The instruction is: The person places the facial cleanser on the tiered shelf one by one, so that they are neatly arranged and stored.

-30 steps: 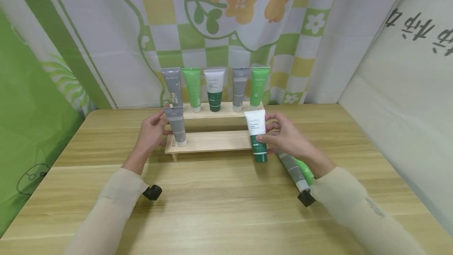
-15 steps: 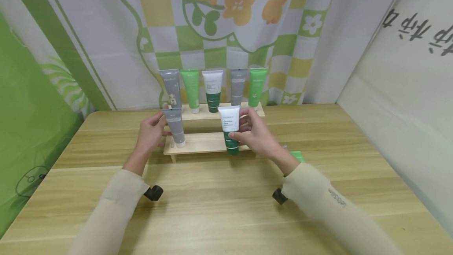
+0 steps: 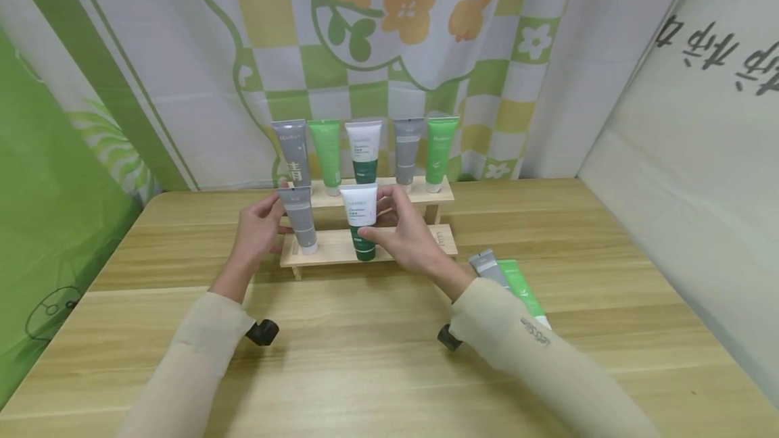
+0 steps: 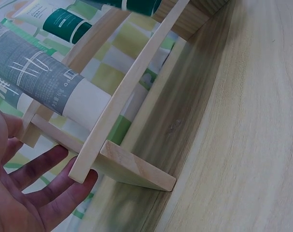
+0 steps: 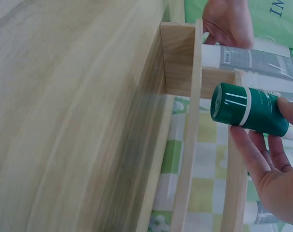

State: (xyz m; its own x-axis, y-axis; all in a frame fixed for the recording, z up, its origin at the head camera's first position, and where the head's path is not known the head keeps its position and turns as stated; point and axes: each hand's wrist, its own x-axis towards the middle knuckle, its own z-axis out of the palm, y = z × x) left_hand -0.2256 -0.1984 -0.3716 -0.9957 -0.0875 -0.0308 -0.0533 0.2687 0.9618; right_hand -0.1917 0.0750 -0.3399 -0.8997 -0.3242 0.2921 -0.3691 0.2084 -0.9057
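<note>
My right hand (image 3: 406, 234) pinches a white and green squeeze tube (image 3: 361, 215) upright, cap down, in front of the two-tier wooden shelf (image 3: 447, 240). In the right wrist view the tube's green cap (image 5: 228, 104) is apart from the lower board. My left hand (image 3: 258, 232) is at the shelf's left end, beside a grey tube (image 3: 300, 220) standing on the lower board. Seen from the left wrist, its fingers (image 4: 64, 193) are loosely extended and touch the board's end. Along the upper board stand a grey tube (image 3: 292, 151), a light green tube (image 3: 327, 154) and several others.
To the right of the shelf, another grey tube (image 3: 487, 265) and a bright green tube (image 3: 523, 289) lie on the wooden table (image 3: 341, 357), partly behind the right sleeve. A patterned curtain (image 3: 280, 66) hangs behind the shelf.
My right hand has carried the white and green tube leftward, from the shelf's right end to the front of the lower board's middle. The left hand stays at the shelf's left end.
</note>
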